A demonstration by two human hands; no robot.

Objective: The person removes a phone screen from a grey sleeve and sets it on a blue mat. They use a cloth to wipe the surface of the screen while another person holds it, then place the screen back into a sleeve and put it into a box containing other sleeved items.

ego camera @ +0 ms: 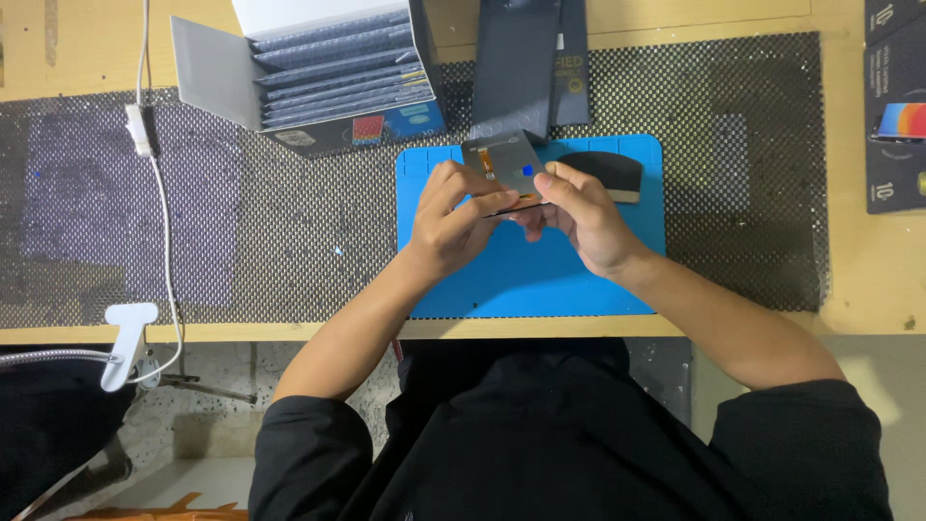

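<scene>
Both my hands hold a thin grey phone screen panel (pixel 508 162) above a blue work mat (pixel 521 275). The panel is tilted, its back side up, with an orange flex strip and a small blue sticker on it. My left hand (pixel 453 217) grips its near left edge with fingers curled. My right hand (pixel 579 212) pinches its near right edge with thumb and forefinger. The panel's lower edge is hidden between my fingers.
A dark pad (pixel 603 174) lies on the mat's far right. An open grey box of stacked dark sleeves (pixel 328 68) stands at the back, dark flat packages (pixel 531 63) beside it. A white cable (pixel 159 203) and clamp (pixel 130 333) are at left. Dark boxes (pixel 895 106) sit at right.
</scene>
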